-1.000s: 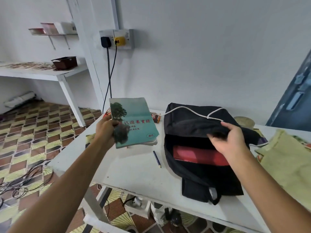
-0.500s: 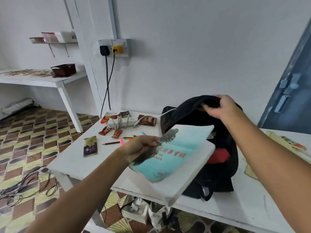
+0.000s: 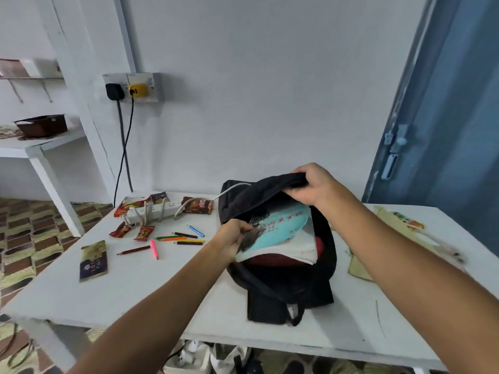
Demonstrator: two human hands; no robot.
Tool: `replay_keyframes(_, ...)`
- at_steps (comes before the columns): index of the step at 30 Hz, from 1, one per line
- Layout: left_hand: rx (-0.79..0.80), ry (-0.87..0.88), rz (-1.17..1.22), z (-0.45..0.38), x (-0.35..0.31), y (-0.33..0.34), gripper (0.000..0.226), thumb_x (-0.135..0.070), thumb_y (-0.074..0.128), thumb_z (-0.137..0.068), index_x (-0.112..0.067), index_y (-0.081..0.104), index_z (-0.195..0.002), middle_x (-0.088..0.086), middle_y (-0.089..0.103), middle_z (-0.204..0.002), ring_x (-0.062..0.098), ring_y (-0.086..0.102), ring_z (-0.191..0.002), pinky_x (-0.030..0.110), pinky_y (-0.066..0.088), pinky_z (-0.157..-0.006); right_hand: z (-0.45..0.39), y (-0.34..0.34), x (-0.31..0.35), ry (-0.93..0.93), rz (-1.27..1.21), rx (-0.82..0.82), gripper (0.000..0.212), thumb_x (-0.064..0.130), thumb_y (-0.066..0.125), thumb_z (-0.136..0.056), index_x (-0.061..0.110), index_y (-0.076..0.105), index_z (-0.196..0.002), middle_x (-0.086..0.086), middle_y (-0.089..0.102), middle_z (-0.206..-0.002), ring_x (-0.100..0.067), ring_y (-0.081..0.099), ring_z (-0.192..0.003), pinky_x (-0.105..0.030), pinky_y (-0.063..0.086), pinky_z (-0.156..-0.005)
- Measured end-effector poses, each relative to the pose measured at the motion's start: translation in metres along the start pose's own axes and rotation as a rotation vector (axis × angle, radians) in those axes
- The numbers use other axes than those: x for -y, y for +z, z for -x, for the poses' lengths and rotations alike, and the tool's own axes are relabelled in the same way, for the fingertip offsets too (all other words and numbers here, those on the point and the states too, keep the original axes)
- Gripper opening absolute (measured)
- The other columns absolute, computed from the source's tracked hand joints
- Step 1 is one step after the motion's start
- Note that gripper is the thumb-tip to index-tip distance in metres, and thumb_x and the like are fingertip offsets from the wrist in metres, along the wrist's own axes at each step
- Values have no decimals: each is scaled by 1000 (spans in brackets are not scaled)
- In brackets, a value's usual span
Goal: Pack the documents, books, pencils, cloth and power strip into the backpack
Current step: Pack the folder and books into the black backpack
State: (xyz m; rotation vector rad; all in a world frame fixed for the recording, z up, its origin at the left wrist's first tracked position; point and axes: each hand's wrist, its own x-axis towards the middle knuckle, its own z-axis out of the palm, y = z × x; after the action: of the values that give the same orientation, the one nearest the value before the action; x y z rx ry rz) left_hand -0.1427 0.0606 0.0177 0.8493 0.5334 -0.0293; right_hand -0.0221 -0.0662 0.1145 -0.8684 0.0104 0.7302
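Observation:
A black backpack (image 3: 297, 290) lies open on the white table (image 3: 162, 287). My right hand (image 3: 310, 187) grips its upper flap and holds the mouth open. My left hand (image 3: 235, 238) grips the near corner of a teal-covered book (image 3: 280, 228), which sits half inside the opening over a red item (image 3: 272, 259). Several coloured pencils (image 3: 178, 238) lie left of the bag. A white power strip (image 3: 154, 210) rests behind them, its cable running to the bag. A yellowish cloth (image 3: 359, 265) lies right of the backpack.
Snack wrappers (image 3: 198, 205) and a dark packet (image 3: 93, 260) are scattered on the left half of the table. Two plugs sit in the wall socket (image 3: 132, 87). A blue door (image 3: 445, 130) stands at the right. Bags lie under the table.
My left hand carried the teal book from the table's left side across and into the backpack's mouth. My right hand lifted the flap higher and keeps holding it.

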Motion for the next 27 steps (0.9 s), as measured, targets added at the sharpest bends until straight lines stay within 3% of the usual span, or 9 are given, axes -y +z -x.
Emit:
replay_keyframes(3, -95, 106, 69, -12, -5, 8, 25, 5, 31, -92, 14, 54, -92, 23, 67, -62, 28, 66, -46, 31, 54, -40, 3, -1, -3, 17, 3, -17, 22, -13, 33, -77, -1, 47, -88, -17, 47, -94, -34, 56, -89, -48, 57, -55)
replay_keyframes(8, -81, 251, 179, -33, -8, 28, 30, 5, 29, -97, 4, 56, -84, 13, 64, -49, 19, 63, -39, 23, 49, -35, 10, -3, 1, -5, 36, 15, 35, -13, 32, -77, -2, 46, -107, -21, 49, -105, -35, 59, -88, -47, 57, -57)
replay_keyframes(15, -121, 250, 233, -80, -9, 23, 32, -17, 29, -103, -6, 59, -111, 12, 70, -83, 25, 61, -79, 31, 55, -42, 12, -12, 2, 7, 7, 60, 32, -10, 36, -83, -3, 48, -112, -23, 54, -107, -36, 62, -85, -46, 58, -58)
replay_keyframes(17, -143, 208, 248, -93, -12, 22, 31, -10, 28, -104, -3, 59, -103, 7, 64, -93, 5, 62, -68, 18, 49, -40, 12, -12, 1, 10, -9, 72, 32, -9, 37, -83, -2, 47, -113, -23, 54, -107, -36, 61, -86, -45, 58, -57)
replay_keyframes(19, -194, 232, 233, -95, -14, 30, 29, -5, 30, -104, -6, 55, -88, -1, 66, -82, -6, 57, -53, 10, 42, -37, 14, -12, 0, 3, -34, 81, 30, -8, 39, -83, -2, 47, -111, -22, 56, -101, -35, 61, -82, -43, 58, -54)
replay_keyframes(20, -189, 277, 180, -104, -13, 28, 24, -8, 33, -103, -9, 56, -96, -1, 66, -82, 2, 59, -63, 13, 45, -39, 14, -12, 1, -6, -43, 82, 28, -7, 40, -83, -2, 47, -110, -21, 56, -96, -35, 61, -80, -42, 58, -53)
replay_keyframes(22, -256, 399, 11, -114, -12, 28, 21, -19, 52, -96, -12, 55, -115, 8, 62, -107, 18, 58, -80, 25, 56, -54, 13, -11, 3, -21, -50, 86, 27, -7, 40, -83, -3, 47, -108, -21, 56, -91, -34, 61, -77, -40, 58, -54)
replay_keyframes(24, -245, 431, -246, -125, -6, 18, 58, -32, 81, -69, -9, 58, -116, 8, 61, -120, 23, 61, -97, 38, 56, -83, 11, -9, 6, -29, -64, 83, 27, -7, 40, -82, -3, 47, -109, -21, 55, -93, -34, 61, -78, -40, 58, -56)
replay_keyframes(27, -266, 505, -866, -116, 1, 15, 71, -27, 89, -62, -9, 56, -121, 0, 55, -121, 18, 53, -113, 26, 38, -103, 9, -6, 8, -40, -78, 69, 26, -7, 40, -83, -2, 46, -107, -21, 52, -93, -34, 60, -77, -41, 59, -56)
